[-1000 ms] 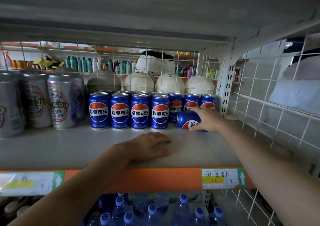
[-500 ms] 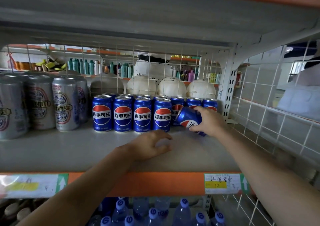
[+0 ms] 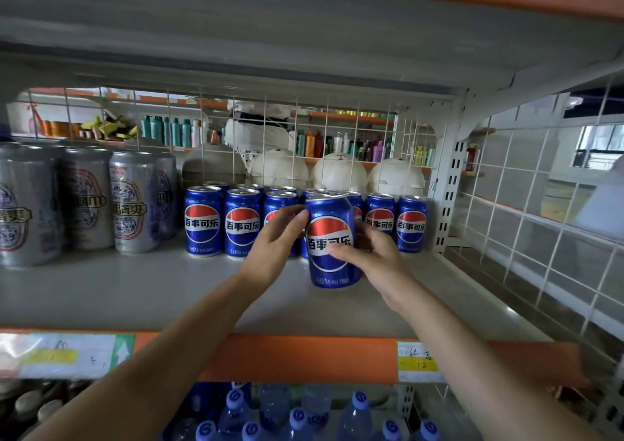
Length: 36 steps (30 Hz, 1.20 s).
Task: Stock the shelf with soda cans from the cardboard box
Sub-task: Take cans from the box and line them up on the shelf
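A blue soda can (image 3: 329, 234) stands upright on the grey shelf (image 3: 135, 292), in front of a row of several identical blue cans (image 3: 241, 226). My right hand (image 3: 369, 255) grips this can from its right side, thumb across the label. My left hand (image 3: 278, 239) reaches in from the left, its straight fingertips touching the can's upper left edge. The cardboard box is out of view.
Tall silver cans (image 3: 133, 202) fill the shelf's left part. A white wire grid (image 3: 526, 204) closes the back and right side. An orange front rail (image 3: 304, 359) carries price labels. Water bottles (image 3: 297, 420) stand on the shelf below.
The can lay tilted on its side under my right hand; now it stands upright, closer to the front. My left hand has lifted off the shelf and reached the can.
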### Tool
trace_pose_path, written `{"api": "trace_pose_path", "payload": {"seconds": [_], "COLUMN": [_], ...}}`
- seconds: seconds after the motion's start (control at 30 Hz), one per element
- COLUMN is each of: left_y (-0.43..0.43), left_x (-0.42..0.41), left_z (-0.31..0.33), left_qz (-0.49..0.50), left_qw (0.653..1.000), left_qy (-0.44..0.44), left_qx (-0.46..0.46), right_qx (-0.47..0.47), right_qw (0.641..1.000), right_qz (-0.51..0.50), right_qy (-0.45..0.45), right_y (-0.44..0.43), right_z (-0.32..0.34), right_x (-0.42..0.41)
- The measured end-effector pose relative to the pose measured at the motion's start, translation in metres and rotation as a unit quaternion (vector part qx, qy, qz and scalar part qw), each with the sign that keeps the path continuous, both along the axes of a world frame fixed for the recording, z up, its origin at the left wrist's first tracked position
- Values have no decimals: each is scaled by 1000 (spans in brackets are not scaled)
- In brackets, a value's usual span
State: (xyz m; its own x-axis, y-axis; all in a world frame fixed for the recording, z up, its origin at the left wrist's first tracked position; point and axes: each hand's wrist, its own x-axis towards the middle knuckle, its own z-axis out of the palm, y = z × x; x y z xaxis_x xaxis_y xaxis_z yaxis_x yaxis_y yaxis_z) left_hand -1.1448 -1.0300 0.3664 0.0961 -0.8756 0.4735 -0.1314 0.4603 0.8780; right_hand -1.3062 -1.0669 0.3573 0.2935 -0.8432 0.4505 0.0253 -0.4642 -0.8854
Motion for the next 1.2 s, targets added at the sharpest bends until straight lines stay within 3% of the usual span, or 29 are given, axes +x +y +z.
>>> {"api": "trace_pose_path", "payload": {"seconds": [0.27,0.63,0.8,1.2], "left_y": [26,23,24,14], "left_x": [-13,-11,-10,-14], "left_z": [9,14,18,12], "left_qz": [-105,-81,-58,-81], "left_qw": [992,995,994,997], "left_qy": [66,65,95,10], "left_qx": [2,-7,-22,-19], "right_qx": [18,-38,-71,-34], "right_qw": [996,994,988,991], "right_qz": [87,102,62,37], "right_qy": [-8,6,126,122], "right_y": [11,9,9,7], "right_z": [-5,-12,-14,-14], "right_x": [-3,2,2,7]}}
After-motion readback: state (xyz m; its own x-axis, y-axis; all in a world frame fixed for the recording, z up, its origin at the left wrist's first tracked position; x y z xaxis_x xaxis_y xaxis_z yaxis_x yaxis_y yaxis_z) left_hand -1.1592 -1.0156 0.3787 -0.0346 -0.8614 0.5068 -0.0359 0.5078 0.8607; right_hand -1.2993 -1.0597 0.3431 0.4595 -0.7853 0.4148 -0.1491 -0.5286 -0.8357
